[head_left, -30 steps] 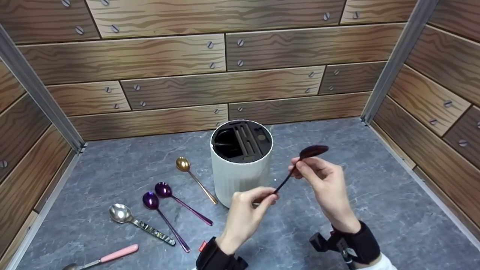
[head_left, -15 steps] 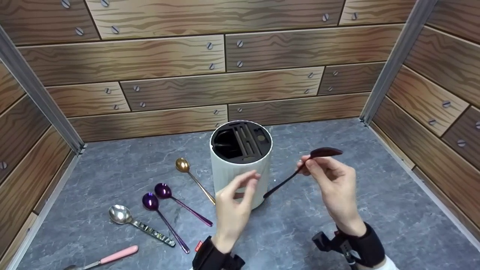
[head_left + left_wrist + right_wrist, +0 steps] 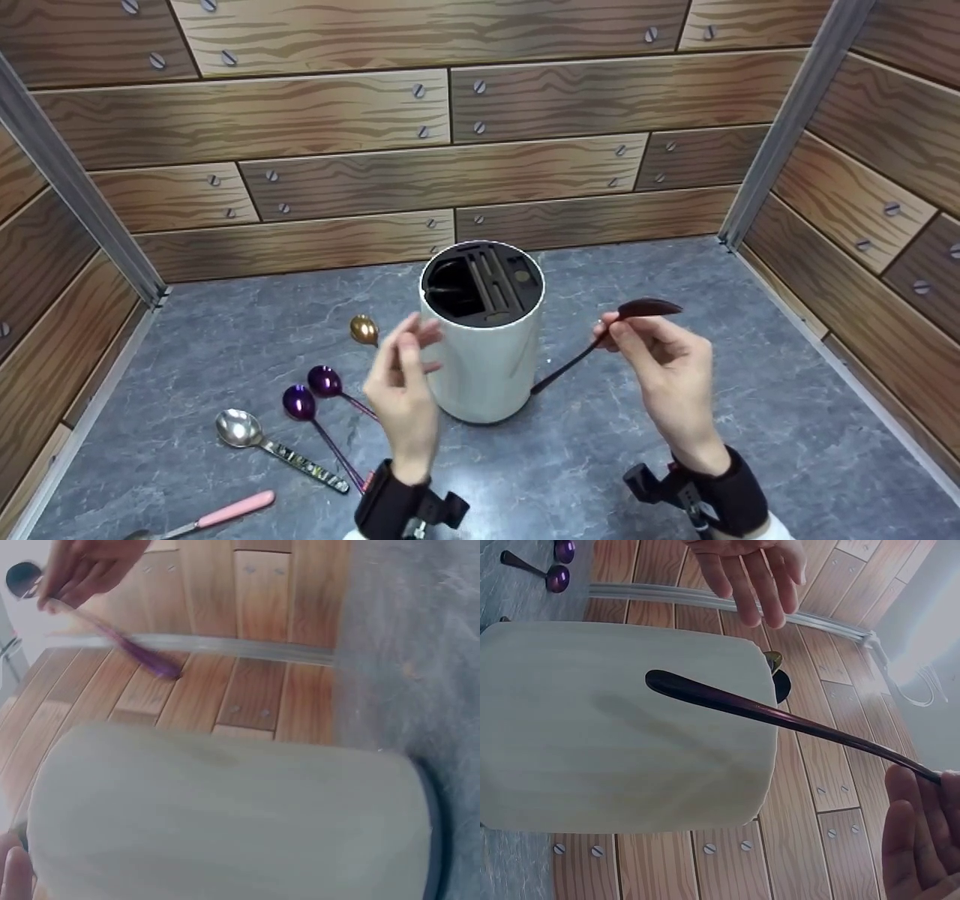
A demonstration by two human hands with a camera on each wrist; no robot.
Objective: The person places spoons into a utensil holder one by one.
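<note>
My right hand (image 3: pixel 667 367) pinches a dark purple spoon (image 3: pixel 570 369) near its neck. The spoon's bowl points up to the right, and its handle slants down to the left, in front of a pale ribbed utensil holder (image 3: pixel 480 375). Raised at the holder's left side, my left hand (image 3: pixel 405 397) has loosely bent fingers with nothing held between them. In the right wrist view the left hand (image 3: pixel 754 574) appears apart from the holder. The holder stands upright, its black top (image 3: pixel 499 300) divided into slots and a larger opening.
On the grey marbled tabletop (image 3: pixel 622 480), left of the holder, lie a gold spoon (image 3: pixel 364 330), two purple spoons (image 3: pixel 300 403) (image 3: pixel 325 381), a silver spoon with a patterned handle (image 3: pixel 240 429) and a pink-handled utensil (image 3: pixel 236 510). Wood-patterned walls (image 3: pixel 337 112) enclose the back and sides.
My left hand has let go of the spoon's handle end and moved left, to beside the holder. The right hand has shifted slightly right with the spoon, then stayed still.
</note>
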